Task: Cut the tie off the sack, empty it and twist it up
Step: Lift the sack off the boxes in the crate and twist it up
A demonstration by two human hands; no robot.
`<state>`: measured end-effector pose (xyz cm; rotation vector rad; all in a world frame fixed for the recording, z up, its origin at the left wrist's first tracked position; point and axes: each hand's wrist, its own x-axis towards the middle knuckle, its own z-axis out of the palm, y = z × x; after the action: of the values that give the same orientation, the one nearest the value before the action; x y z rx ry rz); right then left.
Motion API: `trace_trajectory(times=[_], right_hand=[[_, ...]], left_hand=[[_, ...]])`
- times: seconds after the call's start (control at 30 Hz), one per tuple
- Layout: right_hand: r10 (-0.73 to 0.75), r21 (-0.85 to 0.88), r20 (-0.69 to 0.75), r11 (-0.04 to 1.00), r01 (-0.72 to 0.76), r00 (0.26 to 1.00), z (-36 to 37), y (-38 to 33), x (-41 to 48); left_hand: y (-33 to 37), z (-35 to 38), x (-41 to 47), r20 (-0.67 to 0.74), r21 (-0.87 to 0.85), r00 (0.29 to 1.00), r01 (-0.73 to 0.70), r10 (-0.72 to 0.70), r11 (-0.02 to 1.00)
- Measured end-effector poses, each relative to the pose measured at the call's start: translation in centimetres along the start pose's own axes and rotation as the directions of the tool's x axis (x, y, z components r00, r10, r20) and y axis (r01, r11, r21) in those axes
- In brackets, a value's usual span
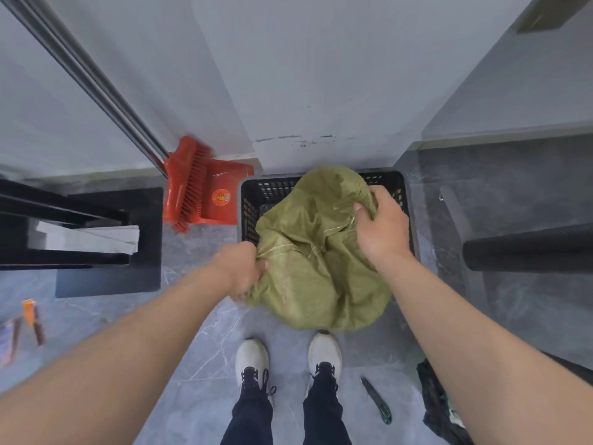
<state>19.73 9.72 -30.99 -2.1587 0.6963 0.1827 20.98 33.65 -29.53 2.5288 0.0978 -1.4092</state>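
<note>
Holding the green sack over the black crate, half of it spilling past the crate's near rim, we grip cloth with both hands. Our left hand bunches the edge at the crate's near-left corner, and our right hand fists a gather above its right side. Best, we reckon, to lift high and shake, keeping the mouth inside the crate.

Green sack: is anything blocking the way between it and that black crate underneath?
Nothing visible does. The green woven sack hangs right over the black perforated plastic crate, gripped at its edges by the left hand and the right hand. The sack itself hides most of the crate's inside.
</note>
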Motion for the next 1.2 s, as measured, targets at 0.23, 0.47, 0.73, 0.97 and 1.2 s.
trace_trajectory(times=[0.23, 0.47, 0.73, 0.97, 1.2], right_hand=[[-0.008, 0.061, -0.287, 0.998, 0.026, 0.958, -0.7, -1.0, -4.1], [0.112, 0.304, -0.476, 0.952, 0.043, 0.872, -3.4, -3.1, -9.5], [0.321, 0.424, -0.32, 0.89, -0.168, 0.891, -9.2, -6.7, -14.1], [0.469, 0.716, -0.124, 0.652, -0.248, 0.874, -12.7, -8.6, -16.4], [0.369, 0.752, -0.117, 0.639, -0.161, 0.922, -17.0, -11.1, -17.2]], left_hand=[[0.7, -0.4, -2.5, -0.421, -0.257, 0.906, -0.173, 0.05, 0.951], [0.7, 1.2, -8.6, -0.691, -0.426, 0.721, -0.458, 0.046, 0.781], [3.2, -1.8, -15.4, -0.718, -0.346, 0.676, -0.556, 0.169, 0.756], [3.7, -2.2, -20.0, -0.69, -0.489, 0.718, -0.558, 0.094, 0.67], [6.8, -3.4, -24.0, -0.719, -0.61, 0.694, -0.61, -0.032, 0.506]])
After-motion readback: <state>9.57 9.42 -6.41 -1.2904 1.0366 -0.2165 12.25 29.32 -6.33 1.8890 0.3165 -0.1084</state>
